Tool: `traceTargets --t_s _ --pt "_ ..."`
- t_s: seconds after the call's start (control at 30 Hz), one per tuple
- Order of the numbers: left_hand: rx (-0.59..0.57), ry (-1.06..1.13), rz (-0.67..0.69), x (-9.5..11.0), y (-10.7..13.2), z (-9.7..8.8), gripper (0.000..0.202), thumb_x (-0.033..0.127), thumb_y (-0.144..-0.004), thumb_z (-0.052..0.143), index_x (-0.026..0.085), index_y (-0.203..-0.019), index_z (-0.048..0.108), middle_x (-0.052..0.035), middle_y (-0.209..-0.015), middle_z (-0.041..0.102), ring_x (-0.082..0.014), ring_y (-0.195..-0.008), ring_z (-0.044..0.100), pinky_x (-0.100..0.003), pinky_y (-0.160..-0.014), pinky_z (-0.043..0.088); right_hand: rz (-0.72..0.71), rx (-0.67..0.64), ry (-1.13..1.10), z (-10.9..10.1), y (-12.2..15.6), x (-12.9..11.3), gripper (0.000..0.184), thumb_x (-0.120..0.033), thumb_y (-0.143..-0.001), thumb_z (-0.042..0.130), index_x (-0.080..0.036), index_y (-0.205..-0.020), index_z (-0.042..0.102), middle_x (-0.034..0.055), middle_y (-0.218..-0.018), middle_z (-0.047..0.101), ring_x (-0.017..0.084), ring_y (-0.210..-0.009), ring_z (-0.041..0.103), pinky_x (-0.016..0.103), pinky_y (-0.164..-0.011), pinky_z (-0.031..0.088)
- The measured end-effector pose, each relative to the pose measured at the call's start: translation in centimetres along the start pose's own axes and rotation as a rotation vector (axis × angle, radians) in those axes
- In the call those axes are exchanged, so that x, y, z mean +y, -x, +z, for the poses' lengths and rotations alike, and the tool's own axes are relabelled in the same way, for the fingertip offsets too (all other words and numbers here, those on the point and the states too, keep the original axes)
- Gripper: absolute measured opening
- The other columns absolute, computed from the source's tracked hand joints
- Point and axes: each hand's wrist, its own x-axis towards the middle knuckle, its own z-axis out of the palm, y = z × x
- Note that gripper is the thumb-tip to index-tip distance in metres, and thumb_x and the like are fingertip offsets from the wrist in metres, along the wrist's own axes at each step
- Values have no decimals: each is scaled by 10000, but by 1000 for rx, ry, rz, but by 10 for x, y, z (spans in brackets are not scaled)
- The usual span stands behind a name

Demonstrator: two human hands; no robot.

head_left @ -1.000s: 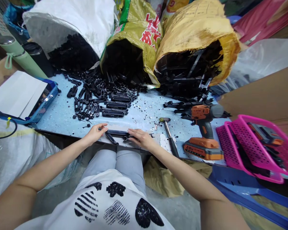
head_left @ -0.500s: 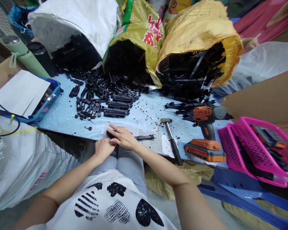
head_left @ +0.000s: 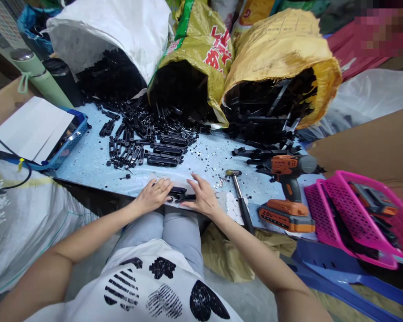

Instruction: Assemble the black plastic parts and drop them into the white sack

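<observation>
At the near edge of the pale blue table (head_left: 87, 161), my left hand (head_left: 154, 194) and my right hand (head_left: 201, 197) lie side by side. Between them sits a short black plastic part (head_left: 180, 193) on a white patch. The fingers of both hands are stretched out flat, their tips touching the ends of that part. Neither hand wraps round it.
Loose and stacked black parts (head_left: 144, 143) cover the middle of the table. Behind stand a white sack (head_left: 110, 31), a green-yellow sack (head_left: 201, 49) and a yellow sack (head_left: 282, 53) full of black parts. A hammer (head_left: 240, 197), an orange drill (head_left: 287, 188) and pink baskets (head_left: 356, 210) lie right; a blue basket (head_left: 67, 143) left.
A long black piece lay across the table edge before; now only a short folded part shows. My left hand came back up onto the table, and both hands flattened beside the part.
</observation>
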Motion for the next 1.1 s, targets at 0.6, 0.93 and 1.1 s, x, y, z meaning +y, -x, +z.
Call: traceTargets --t_s 0.6,0.93,1.1 --pt "204 796 289 47 9 -85 594 481 -968 151 189 -633 544 -32 -506 514 -135 -487 460 -275 -495 351 -542 -33 -723 -72 21 -45 614 -762 -817 272 -227 -592 471 -3 -487 414 141 -483 429 297 -500 340" --pt "526 544 88 44 15 -26 802 697 -861 73 189 -1098 646 -130 -939 677 -232 -958 616 -360 -788 497 256 437 -655 43 -54 -86 513 -483 -887 272 -237 -1337 277 146 -1424 296 292 -1331 304 512 -998 359" --pt "194 150 50 -24 2 5 517 621 -832 471 251 -1151 638 -123 -1072 655 -261 -1061 569 -415 -918 424 182 292 -440 23 -146 21 316 -391 -910 378 -215 -1142 500 113 -1289 508 258 -1231 416 452 -1035 328"
